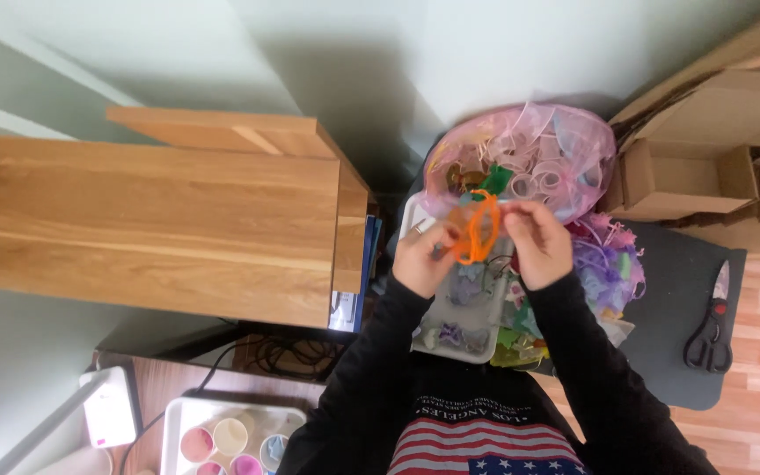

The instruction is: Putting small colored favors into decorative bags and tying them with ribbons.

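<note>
1. An orange ribbon loop hangs between the person's two hands, held up above a white tray of small craft pieces.
2. The left hand grips the lower left part of the loop, fingers curled in and pinched on it; a ring shows on one finger.
3. The right hand holds the upper right side, fingertips pressed together on the ribbon near the top of the loop.
4. Both arms wear black sleeves, and a flag print shows on the person's top at the bottom edge of the view.
5. Just behind the hands sits a pink mesh bag stuffed with rolled pale ribbons, with a scrap of green ribbon poking out near the loop.
6. Beside the right hand lies a heap of purple ribbon bows, touching the tray's side.
7. All this rests on a dark grey mat; black-handled scissors lie on it, well apart from the hands.
8. An open cardboard box stands just past the bag.
9. To the left is a wooden cabinet, and below it a tray of paint cups in pastel colours.
</note>
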